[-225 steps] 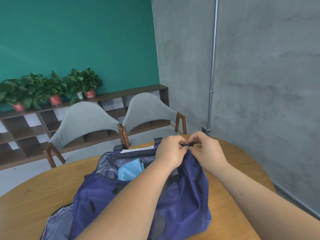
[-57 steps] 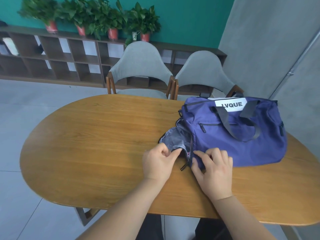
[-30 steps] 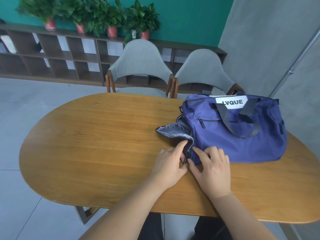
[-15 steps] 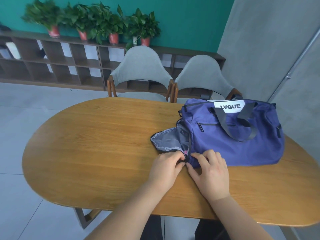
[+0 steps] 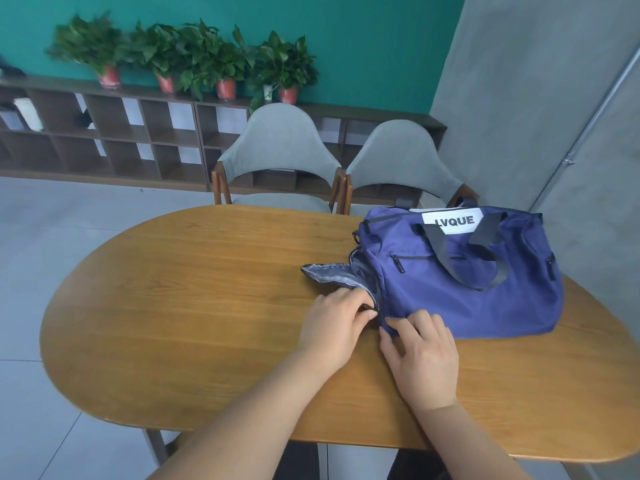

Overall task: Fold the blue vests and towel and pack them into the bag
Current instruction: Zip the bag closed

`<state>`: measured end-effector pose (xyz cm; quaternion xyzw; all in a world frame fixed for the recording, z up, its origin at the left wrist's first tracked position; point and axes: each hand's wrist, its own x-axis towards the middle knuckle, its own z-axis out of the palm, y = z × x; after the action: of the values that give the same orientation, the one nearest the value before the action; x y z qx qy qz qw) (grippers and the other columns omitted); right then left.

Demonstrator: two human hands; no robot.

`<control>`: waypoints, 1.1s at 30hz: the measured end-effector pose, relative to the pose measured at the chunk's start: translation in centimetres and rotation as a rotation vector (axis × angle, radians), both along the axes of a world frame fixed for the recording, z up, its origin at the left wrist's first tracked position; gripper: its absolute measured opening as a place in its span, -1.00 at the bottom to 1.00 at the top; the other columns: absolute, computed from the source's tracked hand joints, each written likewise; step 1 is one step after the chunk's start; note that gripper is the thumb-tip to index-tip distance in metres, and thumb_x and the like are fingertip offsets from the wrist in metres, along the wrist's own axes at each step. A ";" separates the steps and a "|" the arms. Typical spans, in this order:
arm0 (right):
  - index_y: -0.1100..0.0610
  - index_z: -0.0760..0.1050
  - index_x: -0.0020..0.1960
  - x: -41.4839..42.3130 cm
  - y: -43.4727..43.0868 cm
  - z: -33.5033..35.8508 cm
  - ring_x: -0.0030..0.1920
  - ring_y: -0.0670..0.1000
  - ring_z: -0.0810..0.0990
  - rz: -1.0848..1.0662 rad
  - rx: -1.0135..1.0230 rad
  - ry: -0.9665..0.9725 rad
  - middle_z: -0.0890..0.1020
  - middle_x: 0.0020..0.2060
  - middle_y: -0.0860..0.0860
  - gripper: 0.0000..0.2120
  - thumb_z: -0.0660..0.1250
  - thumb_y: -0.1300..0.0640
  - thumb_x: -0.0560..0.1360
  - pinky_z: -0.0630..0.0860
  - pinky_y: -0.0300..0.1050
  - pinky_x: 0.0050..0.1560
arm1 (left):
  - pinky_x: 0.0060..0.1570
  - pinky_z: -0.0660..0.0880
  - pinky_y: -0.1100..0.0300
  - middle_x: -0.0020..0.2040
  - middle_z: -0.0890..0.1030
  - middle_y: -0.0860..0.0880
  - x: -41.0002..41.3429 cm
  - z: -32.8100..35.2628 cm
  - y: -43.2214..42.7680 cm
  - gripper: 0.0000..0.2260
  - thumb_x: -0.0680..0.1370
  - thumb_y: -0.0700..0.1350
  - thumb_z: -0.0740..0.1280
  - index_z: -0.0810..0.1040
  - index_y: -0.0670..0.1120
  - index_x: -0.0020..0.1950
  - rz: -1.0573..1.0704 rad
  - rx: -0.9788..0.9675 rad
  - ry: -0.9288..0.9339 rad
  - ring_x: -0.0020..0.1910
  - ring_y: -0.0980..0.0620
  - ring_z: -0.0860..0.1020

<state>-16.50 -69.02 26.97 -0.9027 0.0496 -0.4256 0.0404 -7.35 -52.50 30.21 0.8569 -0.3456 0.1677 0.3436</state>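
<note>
A dark blue duffel bag (image 5: 460,282) with a white LVQUE label lies on the right half of the wooden table (image 5: 194,306), its top shut. At its left end a grey-lined flap (image 5: 329,275) hangs open. My left hand (image 5: 336,323) pinches a small dark zipper pull at the lower corner of that end pocket. My right hand (image 5: 422,355) lies next to it, fingertips pressing the bag's bottom left corner onto the table. No vests or towel are visible.
Two grey chairs (image 5: 280,157) stand at the far side of the table. Behind them runs a low wooden shelf (image 5: 104,133) with several potted plants. A grey wall with a pipe is at the right.
The open end flap has been drawn narrower and flatter. My left hand has closed on the zipper pull at the corner; my right hand holds the bag's corner as before.
</note>
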 end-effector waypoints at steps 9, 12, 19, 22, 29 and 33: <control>0.10 0.58 -0.16 0.2 0.0 -0.2 -0.25 0.14 0.43 -0.011 -0.066 -0.014 0.48 -0.22 0.03 -0.69 0.50 -0.13 0.54 0.35 0.08 -0.29 | 0.01 0.56 0.01 0.01 0.69 0.17 0.2 1.8 0.8 -0.89 0.64 0.10 0.36 0.61 0.10 0.02 -0.130 0.200 0.154 0.05 0.10 0.60; 0.10 0.56 -0.20 0.2 0.3 -0.5 -0.27 0.14 0.42 -0.032 -0.130 -0.029 0.46 -0.27 0.03 -0.70 0.47 -0.08 0.57 0.34 0.08 -0.30 | -0.03 0.54 0.01 0.01 0.69 0.15 -0.2 2.3 0.7 -0.87 0.65 0.11 0.34 0.61 0.10 0.02 -0.107 0.200 0.087 0.05 0.06 0.61; 0.10 0.52 -0.26 0.2 0.2 -0.5 -0.28 0.14 0.42 -0.017 -0.149 -0.029 0.44 -0.29 0.01 -0.69 0.44 -0.03 0.58 0.34 0.08 -0.28 | -0.14 0.57 0.01 -0.12 0.66 0.19 2.2 4.9 0.1 -0.91 0.63 0.06 0.39 0.58 0.09 -0.04 -0.031 0.013 0.099 -0.11 0.11 0.63; 0.09 0.55 -0.23 0.2 0.1 -0.4 -0.26 0.14 0.43 0.005 -0.102 -0.008 0.44 -0.28 0.01 -0.71 0.48 -0.07 0.55 0.33 0.07 -0.26 | -0.09 0.60 0.05 -0.18 0.67 0.19 2.2 4.5 0.1 -0.93 0.62 0.02 0.41 0.60 0.09 -0.05 -0.075 -0.048 0.245 -0.17 0.19 0.63; 0.06 0.60 -0.06 1.8 0.9 3.4 -0.21 0.13 0.48 -0.040 0.029 -0.019 0.50 -0.20 0.00 -0.68 0.47 -0.20 0.54 0.35 0.06 -0.20 | -0.05 0.58 0.18 -0.17 0.71 0.17 2.0 4.1 -0.2 -0.95 0.61 -0.05 0.42 0.66 0.05 -0.05 -0.098 -0.197 0.382 -0.15 0.19 0.66; 0.07 0.56 -0.11 3.6 1.1 5.5 -0.22 0.12 0.46 -0.113 -0.001 0.063 0.49 -0.21 -0.02 -0.74 0.49 -0.11 0.50 0.31 0.05 -0.21 | -0.02 0.59 0.12 -0.11 0.70 0.18 2.1 4.6 -0.5 -0.95 0.61 -0.05 0.43 0.68 0.03 -0.03 -0.098 -0.196 0.353 -0.11 0.19 0.65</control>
<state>-12.94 -67.91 32.42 -0.9113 0.1015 -0.3987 0.0143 -5.27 -53.02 34.85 0.8175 -0.3035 0.0310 0.4885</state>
